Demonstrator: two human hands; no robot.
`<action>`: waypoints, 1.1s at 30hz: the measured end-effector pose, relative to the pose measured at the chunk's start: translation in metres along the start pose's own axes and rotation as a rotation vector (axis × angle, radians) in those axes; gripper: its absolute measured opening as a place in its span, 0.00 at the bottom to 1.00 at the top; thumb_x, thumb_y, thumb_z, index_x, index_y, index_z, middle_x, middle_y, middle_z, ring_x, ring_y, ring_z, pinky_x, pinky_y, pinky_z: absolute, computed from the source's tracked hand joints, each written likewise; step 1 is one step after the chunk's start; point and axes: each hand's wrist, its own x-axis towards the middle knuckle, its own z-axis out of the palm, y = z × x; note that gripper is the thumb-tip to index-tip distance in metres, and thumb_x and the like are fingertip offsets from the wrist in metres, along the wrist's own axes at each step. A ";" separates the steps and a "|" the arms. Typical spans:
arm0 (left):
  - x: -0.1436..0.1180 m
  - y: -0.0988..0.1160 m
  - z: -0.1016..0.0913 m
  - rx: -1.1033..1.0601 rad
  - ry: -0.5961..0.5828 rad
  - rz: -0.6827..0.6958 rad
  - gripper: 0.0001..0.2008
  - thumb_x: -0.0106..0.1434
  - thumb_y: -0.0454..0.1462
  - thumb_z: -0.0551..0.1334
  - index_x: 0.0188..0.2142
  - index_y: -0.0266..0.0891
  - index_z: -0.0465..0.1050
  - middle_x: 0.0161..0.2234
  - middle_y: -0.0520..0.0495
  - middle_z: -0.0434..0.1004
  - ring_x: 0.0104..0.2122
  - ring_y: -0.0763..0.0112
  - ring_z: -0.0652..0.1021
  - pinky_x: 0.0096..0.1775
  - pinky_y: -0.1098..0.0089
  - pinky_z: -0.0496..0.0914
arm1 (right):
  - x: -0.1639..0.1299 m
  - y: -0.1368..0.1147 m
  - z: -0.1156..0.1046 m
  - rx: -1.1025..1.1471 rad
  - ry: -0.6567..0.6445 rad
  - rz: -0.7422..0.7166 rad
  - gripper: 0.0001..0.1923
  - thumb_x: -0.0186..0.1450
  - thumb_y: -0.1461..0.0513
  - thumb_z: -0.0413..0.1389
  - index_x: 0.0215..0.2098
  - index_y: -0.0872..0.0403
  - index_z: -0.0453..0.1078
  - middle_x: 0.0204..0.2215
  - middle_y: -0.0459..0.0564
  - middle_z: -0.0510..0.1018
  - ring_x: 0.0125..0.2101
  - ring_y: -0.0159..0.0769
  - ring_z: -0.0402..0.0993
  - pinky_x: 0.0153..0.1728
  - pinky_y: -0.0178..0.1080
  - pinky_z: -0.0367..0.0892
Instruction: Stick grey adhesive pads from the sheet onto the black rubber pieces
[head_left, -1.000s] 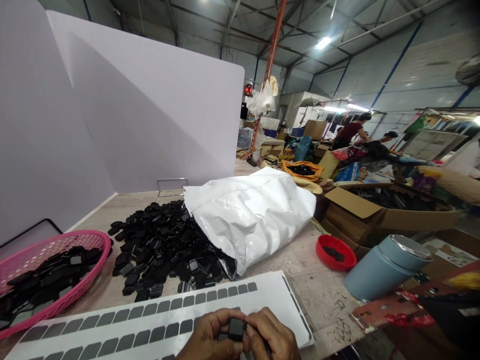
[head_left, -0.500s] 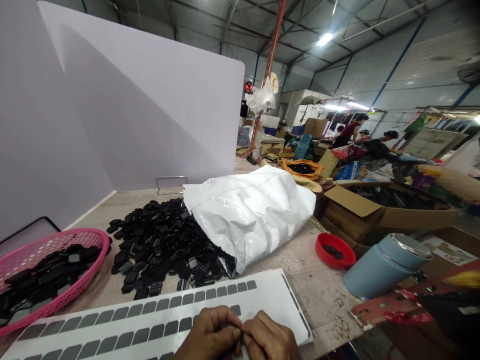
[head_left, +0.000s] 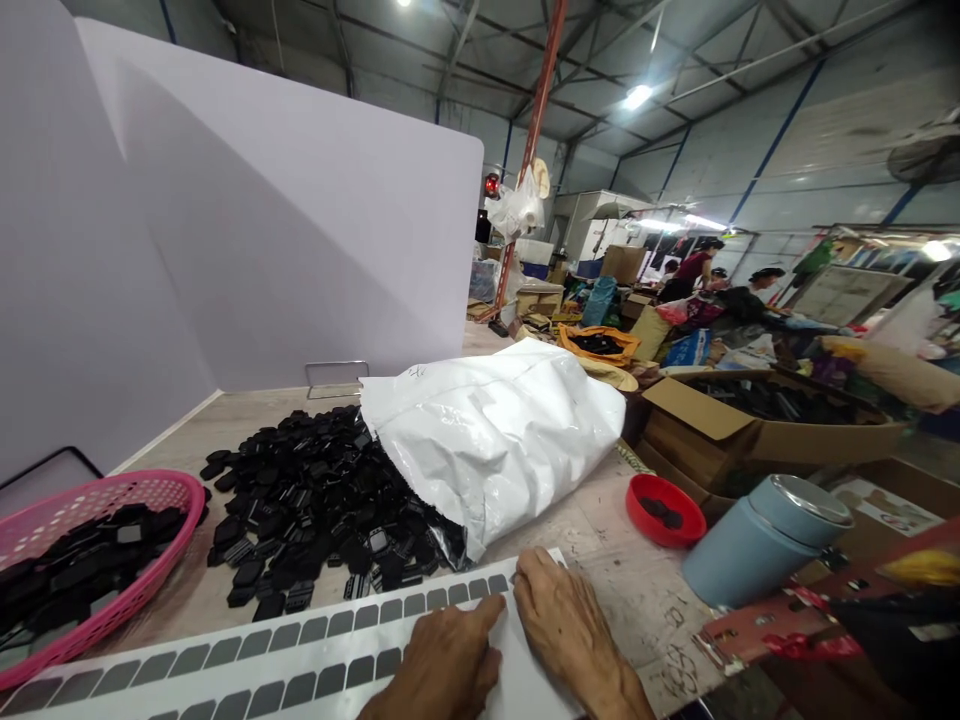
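A white sheet (head_left: 525, 668) with rows of dark grey rounded stickers (head_left: 330, 680) lies on the table in front of me. My left hand (head_left: 450, 655) is over the sheet, its index finger reaching toward the end of the upper row. Its other fingers are curled, and what they hold, if anything, is hidden. My right hand (head_left: 566, 625) rests on the sheet's right end, back up, fingers extended beside the last sticker. Behind the sheet is a heap of small black plastic pieces (head_left: 307, 500), spilling from a white plastic bag (head_left: 502, 440).
At left stands a pink basket (head_left: 176, 560) of black pieces. To the right are a red bowl (head_left: 637, 520) with small dark pieces, a blue flask (head_left: 757, 550) and an open cardboard box (head_left: 780, 450). White partitions (head_left: 300, 220) border the table; people work in the background.
My hands were together, pinching a small dark piece. They have since parted: the right moved up and right onto the sheet's end, while the left's index finger stretched out.
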 end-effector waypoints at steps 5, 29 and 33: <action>0.009 0.022 -0.007 0.303 -0.130 0.047 0.24 0.58 0.29 0.51 0.54 0.34 0.67 0.38 0.30 0.79 0.39 0.43 0.78 0.39 0.52 0.69 | 0.003 0.002 -0.001 0.000 0.002 -0.044 0.11 0.66 0.71 0.46 0.33 0.51 0.66 0.31 0.47 0.75 0.30 0.39 0.75 0.28 0.40 0.51; 0.001 0.001 0.009 0.251 -0.017 0.130 0.14 0.58 0.30 0.53 0.42 0.39 0.71 0.35 0.39 0.79 0.36 0.55 0.78 0.39 0.60 0.68 | -0.001 0.009 -0.013 0.607 0.043 -0.014 0.12 0.65 0.57 0.46 0.25 0.51 0.59 0.21 0.41 0.65 0.26 0.34 0.64 0.28 0.32 0.59; -0.027 -0.023 -0.048 0.069 0.239 0.067 0.15 0.64 0.34 0.51 0.45 0.43 0.73 0.43 0.44 0.78 0.41 0.60 0.77 0.44 0.65 0.68 | -0.015 0.032 -0.009 0.786 0.085 0.125 0.15 0.63 0.51 0.50 0.26 0.51 0.64 0.21 0.41 0.64 0.24 0.33 0.62 0.25 0.32 0.59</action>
